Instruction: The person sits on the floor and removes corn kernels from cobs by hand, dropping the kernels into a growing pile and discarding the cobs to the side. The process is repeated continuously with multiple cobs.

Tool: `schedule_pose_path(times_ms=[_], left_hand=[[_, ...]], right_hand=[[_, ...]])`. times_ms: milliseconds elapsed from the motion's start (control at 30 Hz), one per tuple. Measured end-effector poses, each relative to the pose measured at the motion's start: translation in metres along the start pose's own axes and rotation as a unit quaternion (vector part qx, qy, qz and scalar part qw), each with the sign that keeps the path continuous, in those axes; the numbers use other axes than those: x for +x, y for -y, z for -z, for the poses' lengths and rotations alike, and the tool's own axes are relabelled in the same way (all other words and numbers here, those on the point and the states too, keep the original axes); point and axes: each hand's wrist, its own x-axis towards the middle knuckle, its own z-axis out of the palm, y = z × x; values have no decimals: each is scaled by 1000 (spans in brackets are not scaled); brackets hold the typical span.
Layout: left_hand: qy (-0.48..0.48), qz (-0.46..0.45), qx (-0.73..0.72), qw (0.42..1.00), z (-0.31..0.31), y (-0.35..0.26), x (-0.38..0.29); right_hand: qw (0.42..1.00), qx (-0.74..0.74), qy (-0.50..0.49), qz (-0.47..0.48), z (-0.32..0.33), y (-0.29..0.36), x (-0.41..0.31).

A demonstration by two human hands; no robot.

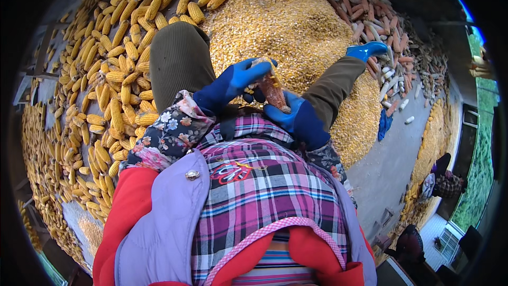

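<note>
Both my hands wear blue gloves and meet over my lap around one corn cob, mostly stripped to its reddish core, with some yellow kernels left near its upper end. My left hand grips the upper end, fingers over the top. Lower down, my right hand closes around the bare end. A few loose kernels show by the dark fingertips under the cob. Just beyond the hands spreads a large heap of shelled corn kernels, between my legs and around the outstretched one.
Unshelled yellow ears cover the floor at left. Bare red and white cobs lie piled at upper right, past my blue boot. A blue cloth lies by the heap. Another person is far right, near more corn.
</note>
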Motion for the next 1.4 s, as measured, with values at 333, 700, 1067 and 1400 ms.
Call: schedule_pose_path(times_ms=[333,700,1067,1400], left_hand=[[26,-16,28,999,8,14,4],[69,-173,32,982,8,29,7],[74,73,-106,989,6,7,2],[101,11,-100,990,-3,5,-5]], right_hand=[[972,-237,-10,5,-10,-13,5],[995,61,57,-47,1,-31,1],[969,-243,-3,-34,-9,-11,4],[992,75,88,-57,11,-27,-2]])
